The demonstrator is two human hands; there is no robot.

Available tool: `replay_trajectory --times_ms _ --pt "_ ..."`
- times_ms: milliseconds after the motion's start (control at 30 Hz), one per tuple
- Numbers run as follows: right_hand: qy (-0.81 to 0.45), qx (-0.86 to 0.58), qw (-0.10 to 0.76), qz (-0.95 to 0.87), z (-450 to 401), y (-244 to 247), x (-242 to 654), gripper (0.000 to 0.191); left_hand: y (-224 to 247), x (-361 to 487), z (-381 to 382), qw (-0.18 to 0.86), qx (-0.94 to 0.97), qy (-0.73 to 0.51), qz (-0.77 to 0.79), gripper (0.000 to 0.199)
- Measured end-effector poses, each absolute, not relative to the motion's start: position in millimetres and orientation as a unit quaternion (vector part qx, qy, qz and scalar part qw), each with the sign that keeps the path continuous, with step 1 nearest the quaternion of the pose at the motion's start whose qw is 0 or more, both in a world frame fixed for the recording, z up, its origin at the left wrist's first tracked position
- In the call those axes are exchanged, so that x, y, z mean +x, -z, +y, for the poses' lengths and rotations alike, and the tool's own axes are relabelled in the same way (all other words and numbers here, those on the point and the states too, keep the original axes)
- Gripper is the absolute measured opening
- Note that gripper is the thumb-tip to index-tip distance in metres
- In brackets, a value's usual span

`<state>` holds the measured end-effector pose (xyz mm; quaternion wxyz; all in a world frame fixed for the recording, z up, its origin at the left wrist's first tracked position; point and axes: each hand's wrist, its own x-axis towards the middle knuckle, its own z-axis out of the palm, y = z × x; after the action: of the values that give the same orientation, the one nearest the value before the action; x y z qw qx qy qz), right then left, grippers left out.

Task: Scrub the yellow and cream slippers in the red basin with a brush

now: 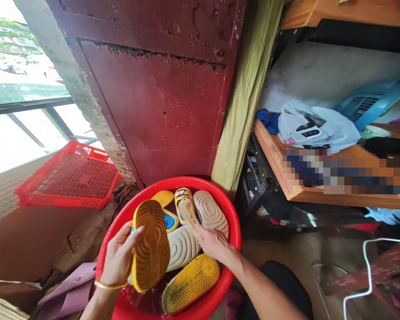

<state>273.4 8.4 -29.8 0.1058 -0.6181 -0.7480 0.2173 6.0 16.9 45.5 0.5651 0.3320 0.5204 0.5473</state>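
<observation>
Yellow-soled slipper (151,246) over red basin (234,222): left grip (122,249) pinches its edge; wetness could make it slide. Right grip (214,242): blurred, closure unclear.

Left hand (117,252) raised and gripping, thumb (135,236) toward the right; right hand (215,243) stretched forward, back uppermost, forearm (263,284) slanting from lower right

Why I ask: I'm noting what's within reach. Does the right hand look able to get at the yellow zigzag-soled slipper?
Probably yes: the right hand is over the red tub, close to that yellow slipper, which lies sole up with nothing visible on top.
</observation>
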Motion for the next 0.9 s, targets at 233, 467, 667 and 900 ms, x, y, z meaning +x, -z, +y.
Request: replay_trajectory --times_ms 233,467,667,900 --pt "-0.198 -0.631 0.04 -0.749 -11 53 264 0.055 6 13 10 0.071 0.854 -0.313 0.41 0.032" --pt "-0.224 -0.645 0.019 -0.73 11 54 263 0.037 83 53 12 -0.11 0.905 -0.196 0.361 0.034" --pt "-0.252 -0.626 0.053 -0.736 18 31 304 0.046 110 50 13 -0.184 0.884 -0.213 0.373 0.036" --pt "-0.308 -0.612 0.112 -0.72 3 13 301 0.051 110 57 10 -0.138 0.881 -0.243 0.382 0.037"
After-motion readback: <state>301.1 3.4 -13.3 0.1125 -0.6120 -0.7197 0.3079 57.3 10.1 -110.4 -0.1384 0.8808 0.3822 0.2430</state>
